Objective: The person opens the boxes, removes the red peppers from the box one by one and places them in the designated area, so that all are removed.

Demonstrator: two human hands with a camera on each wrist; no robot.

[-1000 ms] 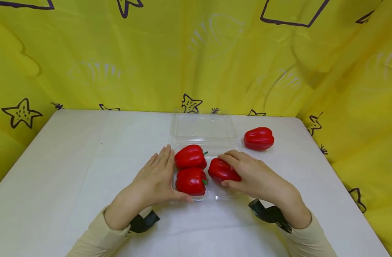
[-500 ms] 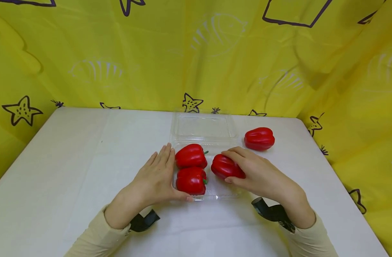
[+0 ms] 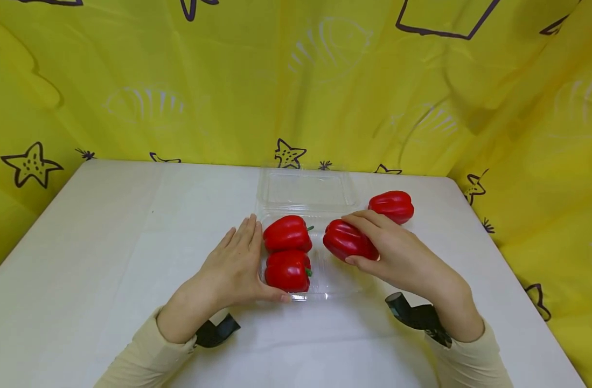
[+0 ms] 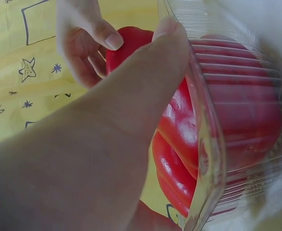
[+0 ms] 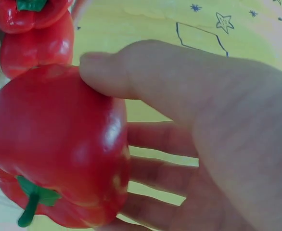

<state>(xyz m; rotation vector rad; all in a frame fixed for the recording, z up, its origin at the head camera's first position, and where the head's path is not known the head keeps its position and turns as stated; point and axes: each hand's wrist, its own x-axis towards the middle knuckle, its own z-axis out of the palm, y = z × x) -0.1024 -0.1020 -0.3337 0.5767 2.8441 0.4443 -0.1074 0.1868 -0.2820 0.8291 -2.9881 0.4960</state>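
A clear plastic clamshell container sits at the middle of the table, with two red bell peppers in its left half: a rear pepper and a front pepper. My left hand lies along the container's left side, fingers straight, its thumb touching the front rim. Over the right half, my right hand grips a third red bell pepper between thumb and fingers. In the right wrist view its green stem shows, facing down-left. That pepper appears raised above the container floor.
Behind the base, the container's lid lies opened back. Another red bell pepper rests on the white table at the right rear, beyond my right hand. A yellow patterned curtain surrounds the table's back and sides.
My right hand has moved the gripped pepper up, back and slightly right, away from the two peppers in the container. The left hand has stayed in place.
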